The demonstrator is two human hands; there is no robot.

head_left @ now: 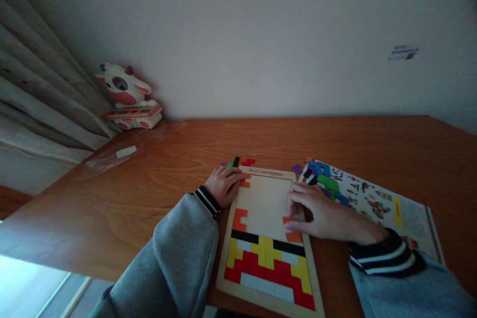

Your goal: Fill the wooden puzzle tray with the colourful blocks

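A wooden puzzle board [318, 283] lies on the table, with red, yellow, black, white and orange pieces fitted in its lower part. My left hand [223, 186] lies over the board's upper left edge, its bent fingertips on an orange puzzle piece [245, 182]. Another orange piece [239, 219] sits lower along that side. My right hand [320, 208] reaches across the right rim, thumb and fingers apart. Its thumb rests on a right-hand orange piece [295, 236] and partly covers it. Bare cream backing shows between the hands.
Loose red pieces [248, 162] and a black piece [236, 161] lie behind the board. To the right, several loose pieces [328, 184] lie on a printed sheet [410, 223], partly behind my right hand. A cow figure [128, 94] stands at the back left by a curtain [37, 79].
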